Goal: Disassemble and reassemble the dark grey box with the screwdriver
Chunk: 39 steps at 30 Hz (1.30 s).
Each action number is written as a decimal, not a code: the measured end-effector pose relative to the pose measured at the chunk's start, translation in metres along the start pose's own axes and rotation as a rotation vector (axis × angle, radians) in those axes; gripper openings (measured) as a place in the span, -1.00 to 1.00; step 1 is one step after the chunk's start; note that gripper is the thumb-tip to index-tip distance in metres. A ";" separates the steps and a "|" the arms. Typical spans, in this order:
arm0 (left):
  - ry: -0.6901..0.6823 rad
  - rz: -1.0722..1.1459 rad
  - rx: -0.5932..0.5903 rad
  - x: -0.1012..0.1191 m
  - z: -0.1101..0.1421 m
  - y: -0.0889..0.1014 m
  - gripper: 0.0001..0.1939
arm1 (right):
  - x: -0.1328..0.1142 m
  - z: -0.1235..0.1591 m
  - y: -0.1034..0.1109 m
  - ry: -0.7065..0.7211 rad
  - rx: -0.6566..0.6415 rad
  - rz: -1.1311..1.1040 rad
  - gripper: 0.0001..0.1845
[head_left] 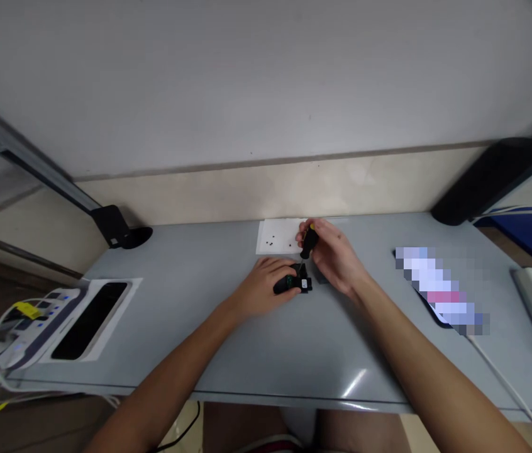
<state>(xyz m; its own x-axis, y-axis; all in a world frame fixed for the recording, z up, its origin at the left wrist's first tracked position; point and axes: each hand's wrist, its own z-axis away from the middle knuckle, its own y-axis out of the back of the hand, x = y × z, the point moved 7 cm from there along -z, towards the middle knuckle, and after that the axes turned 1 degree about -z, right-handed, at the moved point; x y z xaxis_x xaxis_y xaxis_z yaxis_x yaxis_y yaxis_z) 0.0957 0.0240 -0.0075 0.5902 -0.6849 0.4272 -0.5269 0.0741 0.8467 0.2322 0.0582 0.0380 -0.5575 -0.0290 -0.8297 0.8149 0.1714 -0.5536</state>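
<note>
My left hand (266, 286) is closed around a small black device (289, 283), holding it on the grey desk. Some green and a small white label show on the device; its exact kind I cannot make out. A screwdriver (309, 242) with a black and yellow handle is gripped in the fingers of my right hand (334, 251). Its shaft points down at the device, but whether the tip touches is too small to tell. Behind both hands lies a white sheet of paper (275, 228) with several tiny dark pieces on it. A dark flat piece (321, 274) is partly hidden beside my right hand.
On the right of the desk (228, 358) lies a lit phone (438, 286) with a white cable (502, 371). A dark phone (90, 321) and a power strip (49, 324) with cables sit at the left. A wall (266, 192) closes off the back.
</note>
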 end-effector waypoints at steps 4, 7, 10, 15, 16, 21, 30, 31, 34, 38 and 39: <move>-0.008 0.007 0.018 0.000 0.001 0.001 -0.84 | -0.005 0.003 -0.002 -0.006 -0.016 -0.007 -0.59; -0.011 0.015 0.021 0.000 0.001 0.002 -0.84 | -0.006 0.003 -0.001 0.015 -0.011 -0.003 -0.55; 0.007 0.015 0.008 -0.001 0.001 0.000 -0.84 | -0.005 0.002 -0.001 0.046 -0.034 0.046 -0.61; 0.008 0.019 0.018 0.000 0.001 0.001 -0.83 | -0.004 0.002 -0.003 0.024 -0.059 0.065 -0.53; 0.004 0.021 0.020 0.001 0.001 0.002 -0.84 | -0.004 0.002 -0.003 0.017 -0.051 0.061 -0.54; 0.006 0.024 -0.003 0.002 0.001 0.002 -0.84 | -0.009 0.004 -0.002 0.101 -0.037 0.225 -0.59; 0.010 0.027 -0.008 0.002 0.001 0.002 -0.86 | -0.008 0.006 -0.010 0.156 -0.003 0.356 -0.44; 0.015 0.021 -0.011 0.002 0.001 0.001 -0.86 | -0.007 0.006 -0.011 0.146 -0.023 0.307 -0.43; 0.011 0.013 -0.004 0.002 0.001 0.002 -0.85 | -0.003 0.004 -0.009 0.100 -0.033 0.201 -0.47; -0.002 0.019 0.015 0.001 0.002 0.002 -0.85 | -0.007 0.003 0.002 0.158 0.077 0.346 -0.54; -0.004 0.019 0.018 0.001 0.002 0.002 -0.86 | -0.009 0.002 0.005 0.186 0.111 0.393 -0.52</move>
<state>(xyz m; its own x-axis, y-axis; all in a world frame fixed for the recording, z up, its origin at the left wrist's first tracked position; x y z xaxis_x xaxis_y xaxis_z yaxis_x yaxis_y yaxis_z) 0.0941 0.0223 -0.0060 0.5774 -0.6863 0.4422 -0.5490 0.0746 0.8325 0.2417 0.0570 0.0426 -0.2128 0.1966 -0.9571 0.9770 0.0269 -0.2117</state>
